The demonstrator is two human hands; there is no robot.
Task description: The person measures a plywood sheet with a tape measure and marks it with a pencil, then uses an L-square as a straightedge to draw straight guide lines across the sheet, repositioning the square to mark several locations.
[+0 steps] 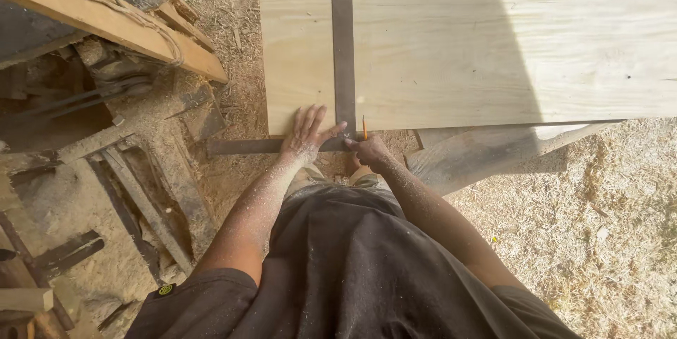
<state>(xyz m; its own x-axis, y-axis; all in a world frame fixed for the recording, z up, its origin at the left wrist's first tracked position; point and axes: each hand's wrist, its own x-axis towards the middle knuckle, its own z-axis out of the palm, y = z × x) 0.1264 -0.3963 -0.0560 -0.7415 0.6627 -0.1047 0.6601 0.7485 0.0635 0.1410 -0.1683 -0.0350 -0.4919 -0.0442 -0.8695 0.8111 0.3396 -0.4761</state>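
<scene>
Plywood sheet (pixel 458 43) under square (pixel 343 50), pencil (pixel 364 127), hands.

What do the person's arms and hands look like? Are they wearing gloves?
No gloves. Both the left hand and the right hand are bare, and so are the forearms, which are dusted all over with pale sawdust. The short sleeves of a dark, loose shirt cover only the upper arms. A small round yellow-green badge sits on the left sleeve. No watch or rings show.
</scene>
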